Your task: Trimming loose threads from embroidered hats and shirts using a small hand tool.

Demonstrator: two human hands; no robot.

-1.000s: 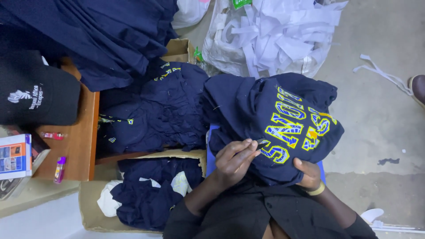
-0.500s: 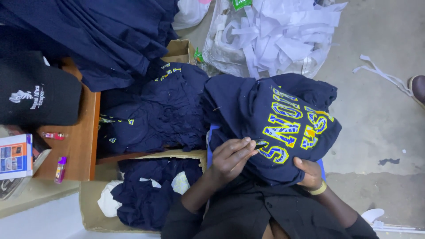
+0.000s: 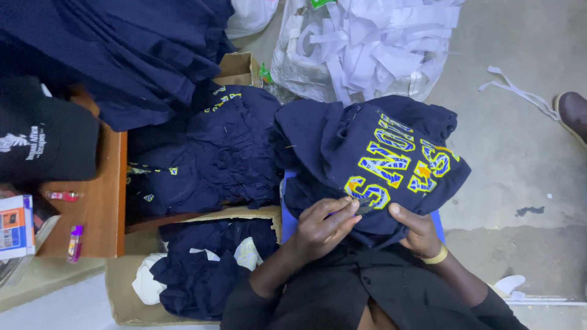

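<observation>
- Since the earlier frame, left hand [image 3: 327, 223] has crept rightward, fingers pinching a small dark tool at the lettering.
- Right hand [image 3: 422, 232] grips the navy garment with yellow-blue appliqué letters [image 3: 373, 159], draped over the lap.
- Beyond: bag of white fabric strips [image 3: 367, 43].

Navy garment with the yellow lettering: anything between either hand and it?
Nothing visible. The left hand rests directly on the navy garment, fingertips pinched at the edge of the yellow lettering. The right hand grips the fabric from beneath, thumb on top. Whether the left fingers hold a small tool is unclear.
</observation>
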